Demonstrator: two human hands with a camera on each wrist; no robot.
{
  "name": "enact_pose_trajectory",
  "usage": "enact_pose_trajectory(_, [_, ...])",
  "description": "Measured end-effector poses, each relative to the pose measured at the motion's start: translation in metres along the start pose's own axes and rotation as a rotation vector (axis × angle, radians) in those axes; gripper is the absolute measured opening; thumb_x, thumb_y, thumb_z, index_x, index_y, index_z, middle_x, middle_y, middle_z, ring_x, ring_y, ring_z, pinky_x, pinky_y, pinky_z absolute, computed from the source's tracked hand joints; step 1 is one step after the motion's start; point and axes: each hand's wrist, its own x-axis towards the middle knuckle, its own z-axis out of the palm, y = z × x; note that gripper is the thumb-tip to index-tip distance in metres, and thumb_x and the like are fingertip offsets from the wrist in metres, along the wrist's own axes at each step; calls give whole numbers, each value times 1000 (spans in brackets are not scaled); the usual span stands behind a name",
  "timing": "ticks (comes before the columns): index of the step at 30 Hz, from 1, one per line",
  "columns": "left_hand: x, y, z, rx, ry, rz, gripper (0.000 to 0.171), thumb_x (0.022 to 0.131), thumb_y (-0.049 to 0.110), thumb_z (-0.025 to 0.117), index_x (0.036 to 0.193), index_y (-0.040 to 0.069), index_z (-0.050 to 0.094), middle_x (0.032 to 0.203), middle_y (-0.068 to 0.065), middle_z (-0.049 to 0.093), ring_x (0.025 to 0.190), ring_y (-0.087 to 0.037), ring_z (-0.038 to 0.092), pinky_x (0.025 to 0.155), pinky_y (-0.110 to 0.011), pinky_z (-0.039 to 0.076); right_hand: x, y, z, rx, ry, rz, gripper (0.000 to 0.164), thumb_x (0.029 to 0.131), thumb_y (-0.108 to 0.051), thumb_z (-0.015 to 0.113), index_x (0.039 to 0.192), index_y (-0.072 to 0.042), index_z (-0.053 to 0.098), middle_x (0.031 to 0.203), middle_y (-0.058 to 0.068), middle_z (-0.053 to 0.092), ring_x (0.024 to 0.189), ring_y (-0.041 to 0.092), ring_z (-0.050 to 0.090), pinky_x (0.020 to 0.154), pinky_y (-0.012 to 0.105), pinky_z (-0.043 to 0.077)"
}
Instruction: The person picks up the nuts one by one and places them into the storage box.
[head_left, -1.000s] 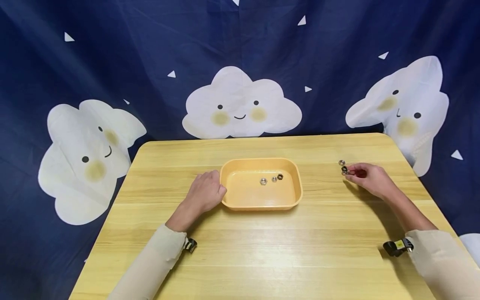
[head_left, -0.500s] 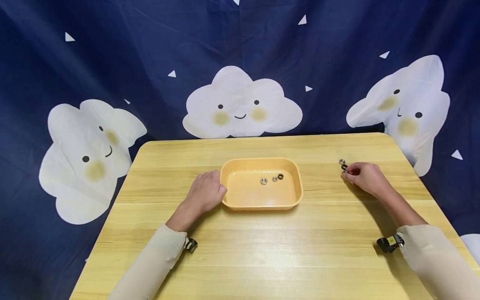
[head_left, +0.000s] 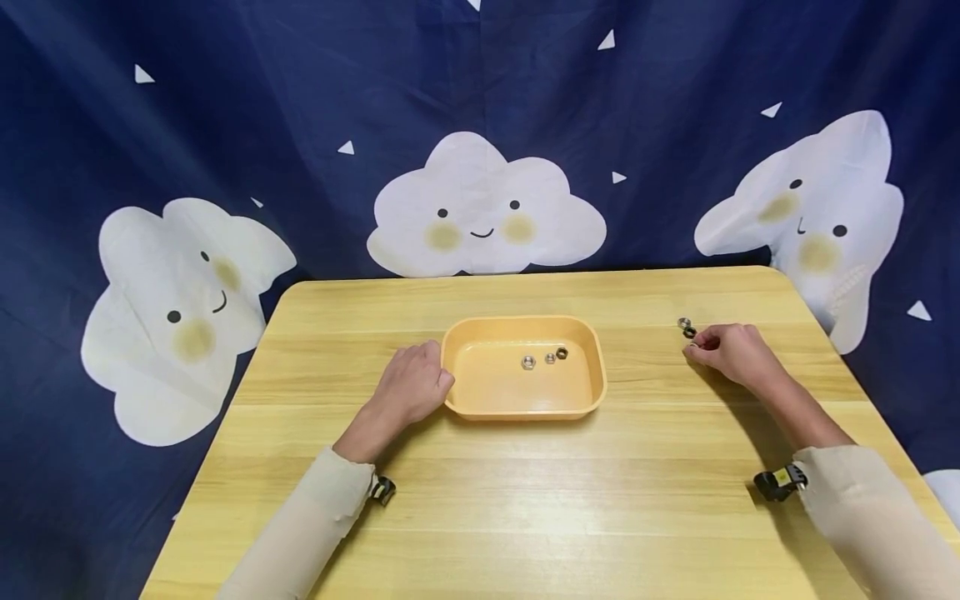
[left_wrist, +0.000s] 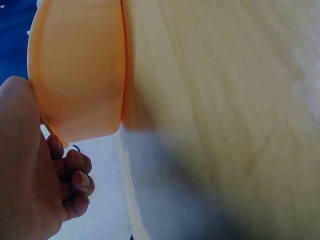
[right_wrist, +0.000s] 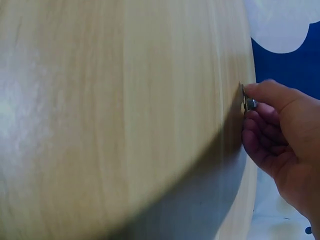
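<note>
My left hand [head_left: 411, 383] grips the left rim of a shallow orange plastic tray [head_left: 525, 414]. In the left wrist view its thumb lies along the tray wall [left_wrist: 80, 65] and its fingers curl at the rim. Inside the tray lie a larger silver nut [head_left: 528, 362], a smaller silver nut [head_left: 551, 358] and a dark nut [head_left: 562, 353]. Over at the right, my right hand [head_left: 735, 357] pinches a small silver nut [right_wrist: 251, 104] low at the tabletop, largely covered by the fingertips. Just beyond them are a black nut [head_left: 689, 332] and another silver nut [head_left: 684, 322], in a short row.
The wooden table [head_left: 540, 492] has rounded far corners, and its right edge runs past my right forearm. A dark blue curtain [head_left: 300, 100] with white clouds hangs directly behind. Small cameras [head_left: 782, 482] are strapped at both wrists.
My right wrist and sleeve have shifted a little to the left, and the fingertips now cover more of the nearest silver nut. My left hand and the tray stay put.
</note>
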Motion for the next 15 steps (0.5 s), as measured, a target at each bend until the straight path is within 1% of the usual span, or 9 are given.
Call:
enact_pose_trajectory(2, [0,0,0,-4,0,-2,22,92,25,43,91,5,54,79,-4,53,78,-27,55,85,-43,47,0,0,1,-7,29,-22,22,88,-22,78,92,0,77,84,13,78,75,28,72,68,34,54])
enact_pose_trajectory(4, [0,1,0,-6,-2,-3,22,92,25,43,91,5,53,79,-4,53,79,-27,55,86,-43,47,0,1,1,0,50,-32,21,87,-19,77,93,2,76,84,14,78,74,27,72,67,30,53])
enact_pose_trajectory(8, [0,1,-1,-2,-3,-2,22,91,25,42,90,6,53,78,-4,53,79,-27,55,88,-44,47,1,0,-1,30,65,-17,22,87,-16,76,98,3,77,86,15,78,72,19,70,62,22,49])
enact_pose_trajectory(11, [-1,1,-1,0,-2,0,22,91,25,41,91,6,52,79,-4,53,79,-27,55,89,-44,48,1,-2,-2,54,77,-18,22,88,-16,77,101,1,79,88,17,79,72,9,68,60,17,46])
enact_pose_trajectory(15, [0,1,0,2,2,1,23,92,25,41,91,5,53,80,-4,53,80,-27,56,89,-44,47,2,-7,-5,129,107,-39,22,89,-16,79,105,0,80,96,21,79,72,-13,61,60,10,46])
